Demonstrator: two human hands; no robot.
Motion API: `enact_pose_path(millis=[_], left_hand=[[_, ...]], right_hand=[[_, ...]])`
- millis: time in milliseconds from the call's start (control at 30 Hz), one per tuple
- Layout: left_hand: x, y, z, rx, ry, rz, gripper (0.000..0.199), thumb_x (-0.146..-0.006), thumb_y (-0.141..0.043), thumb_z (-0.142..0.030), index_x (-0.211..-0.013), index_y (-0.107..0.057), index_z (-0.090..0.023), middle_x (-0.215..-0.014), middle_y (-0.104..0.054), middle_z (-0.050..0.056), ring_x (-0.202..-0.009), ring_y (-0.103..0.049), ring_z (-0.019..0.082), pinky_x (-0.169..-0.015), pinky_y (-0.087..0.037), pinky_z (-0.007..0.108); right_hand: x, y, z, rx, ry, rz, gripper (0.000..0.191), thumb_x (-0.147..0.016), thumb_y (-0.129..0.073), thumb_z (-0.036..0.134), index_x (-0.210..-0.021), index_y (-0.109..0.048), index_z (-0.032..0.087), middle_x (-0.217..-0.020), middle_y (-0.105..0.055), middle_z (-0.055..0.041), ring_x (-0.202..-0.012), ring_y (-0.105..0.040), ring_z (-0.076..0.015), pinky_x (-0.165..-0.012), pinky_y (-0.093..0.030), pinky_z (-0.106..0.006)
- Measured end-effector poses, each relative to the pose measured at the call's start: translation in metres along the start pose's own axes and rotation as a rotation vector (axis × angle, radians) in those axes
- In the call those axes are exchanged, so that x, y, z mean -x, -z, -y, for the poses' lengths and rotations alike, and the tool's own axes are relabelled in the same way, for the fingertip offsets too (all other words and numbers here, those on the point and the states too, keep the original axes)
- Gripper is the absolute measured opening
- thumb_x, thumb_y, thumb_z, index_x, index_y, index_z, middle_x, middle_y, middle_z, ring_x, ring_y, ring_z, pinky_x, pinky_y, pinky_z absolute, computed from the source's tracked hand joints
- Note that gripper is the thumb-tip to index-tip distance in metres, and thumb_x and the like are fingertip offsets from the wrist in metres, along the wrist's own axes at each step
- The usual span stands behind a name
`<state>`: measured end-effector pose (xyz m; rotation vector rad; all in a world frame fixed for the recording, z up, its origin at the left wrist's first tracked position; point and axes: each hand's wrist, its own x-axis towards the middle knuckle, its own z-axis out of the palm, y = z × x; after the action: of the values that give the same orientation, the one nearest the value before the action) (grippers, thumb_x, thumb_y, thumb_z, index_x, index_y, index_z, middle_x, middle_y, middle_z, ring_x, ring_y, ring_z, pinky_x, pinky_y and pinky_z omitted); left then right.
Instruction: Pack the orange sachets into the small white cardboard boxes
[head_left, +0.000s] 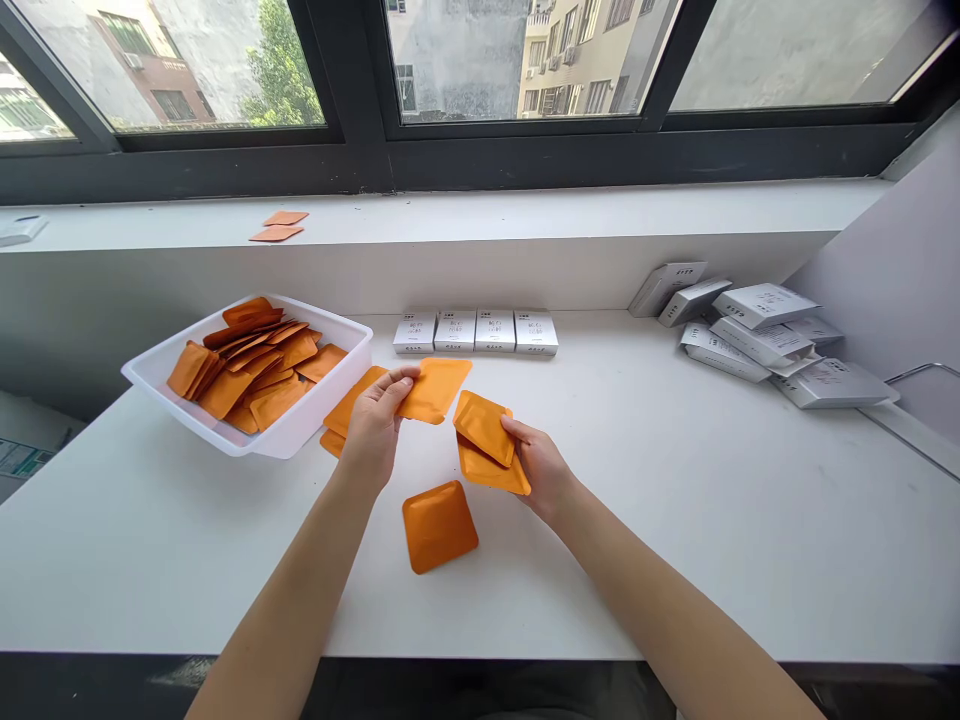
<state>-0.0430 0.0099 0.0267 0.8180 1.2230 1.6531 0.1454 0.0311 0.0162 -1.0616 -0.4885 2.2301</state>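
Note:
My left hand (375,425) pinches an orange sachet (435,390) by its left edge, above the table. Behind that hand, more orange sachets (349,405) show, partly hidden by my fingers. My right hand (544,465) is closed on a small fan of orange sachets (487,440), thumb on top and the other fingers mostly hidden beneath. A single orange sachet (440,527) lies flat on the table just below and between my hands.
A white plastic tub (247,442) heaped with orange sachets stands at left. Several small white boxes (475,331) form a row along the back wall. More white boxes (761,335) lie piled at right. Two orange packets (277,233) rest on the window ledge (525,215).

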Motion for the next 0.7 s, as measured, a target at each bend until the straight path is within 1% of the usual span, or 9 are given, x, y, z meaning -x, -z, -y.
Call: enact_pose_path(millis=[67, 167, 233, 300, 367, 467, 600, 633, 700], left_hand=[[0.006, -0.005, 0.004, -0.216, -0.065, 0.035, 0.02, -0.079, -0.062, -0.035, -0.091, -0.068, -0.02, -0.089, -0.066, 0.003, -0.084, -0.059, 0.016, -0.076, -0.045, 0.027], [0.017, -0.014, 0.01, -0.729, -0.294, 0.121, 0.016, -0.083, -0.056, -0.028, -0.089, -0.069, -0.022, -0.084, -0.067, 0.002, -0.076, -0.056, 0.017, -0.076, -0.041, 0.031], [0.019, -0.019, 0.013, -0.965, -0.452, 0.191, 0.016, -0.085, -0.052, -0.025, -0.09, -0.068, -0.024, -0.084, -0.067, 0.002, -0.072, -0.055, 0.017, -0.077, -0.038, 0.033], [0.019, -0.019, 0.011, -1.051, -0.526, 0.219, 0.018, -0.088, -0.049, -0.027, -0.097, -0.066, -0.025, -0.086, -0.067, 0.002, -0.071, -0.054, 0.018, -0.075, -0.037, 0.033], [0.019, -0.012, 0.005, -1.06, -0.514, 0.175, 0.024, -0.091, -0.047, -0.034, -0.107, -0.062, -0.025, -0.091, -0.065, 0.004, -0.072, -0.054, 0.019, -0.074, -0.038, 0.033], [0.035, 0.007, -0.002, -1.157, -0.449, 0.138, 0.033, -0.091, -0.046, -0.043, -0.115, -0.057, -0.024, -0.099, -0.064, 0.006, -0.085, -0.057, 0.023, -0.08, -0.039, 0.036], [0.079, 0.029, 0.01, -1.477, -0.364, 0.269, 0.053, -0.077, -0.062, -0.053, -0.12, -0.056, -0.023, -0.121, -0.061, 0.012, -0.112, -0.051, 0.035, -0.095, -0.031, 0.047], [0.089, 0.032, 0.015, -1.512, -0.334, 0.299, 0.053, -0.076, -0.063, -0.052, -0.12, -0.056, -0.023, -0.124, -0.06, 0.012, -0.113, -0.05, 0.036, -0.096, -0.03, 0.049], [0.1, 0.036, 0.022, -1.512, -0.261, 0.346, 0.043, -0.078, -0.062, -0.048, -0.114, -0.058, -0.024, -0.121, -0.062, 0.01, -0.11, -0.053, 0.034, -0.097, -0.031, 0.049]], right_hand=[[0.001, -0.001, -0.001, -0.002, 0.036, 0.052, 0.031, -0.096, -0.037, 0.031, -0.108, -0.062, 0.017, -0.1, -0.07, -0.0068, -0.087, -0.067, -0.0186, -0.075, -0.053, -0.03], [0.001, -0.002, -0.005, 0.028, 0.162, 0.18, 0.039, -0.096, -0.037, 0.045, -0.113, -0.062, 0.02, -0.109, -0.069, -0.0061, -0.098, -0.066, -0.0207, -0.083, -0.053, -0.034], [0.001, -0.002, -0.008, 0.113, 0.244, 0.192, 0.037, -0.09, -0.05, 0.049, -0.109, -0.064, 0.02, -0.109, -0.069, -0.0061, -0.099, -0.065, -0.0219, -0.085, -0.052, -0.034], [0.001, -0.001, -0.01, 0.177, 0.301, 0.146, 0.032, -0.082, -0.065, 0.044, -0.103, -0.065, 0.02, -0.104, -0.07, -0.0054, -0.096, -0.065, -0.0215, -0.083, -0.052, -0.032], [0.0, 0.002, -0.007, 0.16, 0.322, 0.099, 0.027, -0.079, -0.069, 0.038, -0.098, -0.065, 0.02, -0.098, -0.07, -0.0037, -0.089, -0.066, -0.0199, -0.079, -0.053, -0.031], [0.0, 0.007, 0.002, 0.064, 0.26, 0.053, 0.019, -0.083, -0.063, 0.036, -0.09, -0.065, 0.019, -0.085, -0.07, -0.0021, -0.074, -0.066, -0.0167, -0.067, -0.053, -0.027], [0.001, 0.01, 0.009, -0.065, 0.188, 0.072, 0.015, -0.086, -0.057, 0.03, -0.09, -0.066, 0.018, -0.081, -0.07, -0.0019, -0.069, -0.065, -0.0142, -0.061, -0.052, -0.023], [0.002, 0.009, 0.009, -0.087, 0.178, 0.09, 0.016, -0.086, -0.056, 0.029, -0.09, -0.066, 0.018, -0.08, -0.07, -0.0021, -0.069, -0.065, -0.0139, -0.061, -0.052, -0.023], [0.005, 0.006, 0.008, -0.113, 0.149, 0.128, 0.016, -0.087, -0.053, 0.028, -0.088, -0.066, 0.018, -0.076, -0.069, -0.0023, -0.065, -0.064, -0.0136, -0.058, -0.052, -0.023]])
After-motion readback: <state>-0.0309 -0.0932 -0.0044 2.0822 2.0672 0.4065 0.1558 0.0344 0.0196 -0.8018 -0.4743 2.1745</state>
